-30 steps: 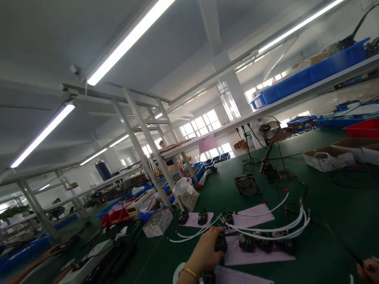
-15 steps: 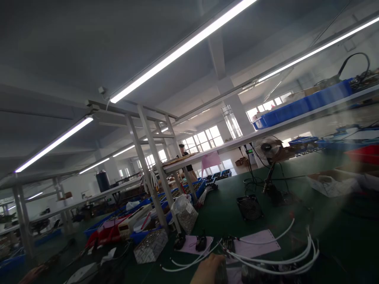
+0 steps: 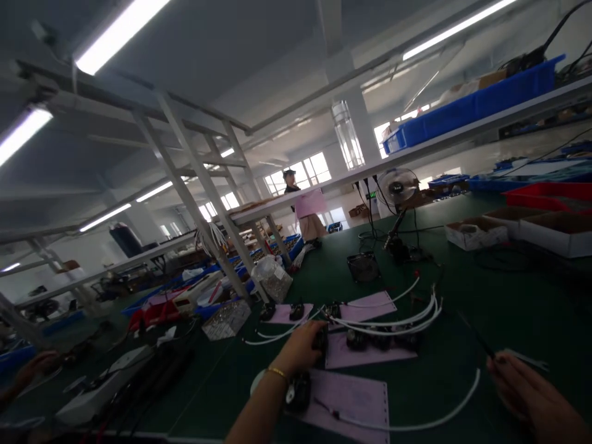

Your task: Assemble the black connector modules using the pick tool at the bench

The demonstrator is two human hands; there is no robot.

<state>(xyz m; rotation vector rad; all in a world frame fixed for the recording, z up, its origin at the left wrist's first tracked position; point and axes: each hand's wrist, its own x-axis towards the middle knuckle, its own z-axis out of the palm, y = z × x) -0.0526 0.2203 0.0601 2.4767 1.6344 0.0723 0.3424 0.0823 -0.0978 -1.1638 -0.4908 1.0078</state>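
Hands back in full view over the green worktop (image 3: 531, 308) after the camera dipped down: my left hand (image 3: 298, 348) pinches a small black part (image 3: 320, 341) beside pink paper sheets (image 3: 356, 357); my right hand (image 3: 527, 394) grips a thin dark tool (image 3: 476, 336). Blur hides the part's details.

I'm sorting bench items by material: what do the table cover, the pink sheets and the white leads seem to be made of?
The table cover looks like a matte green rubber or felt mat: flat colour, no glare. The pink sheets seem to be thin paper, with a perforated edge strip. The white leads look like flexible plastic-sleeved wire, smooth and bending in loose curves. The left hand rests on a small black part, probably plastic.
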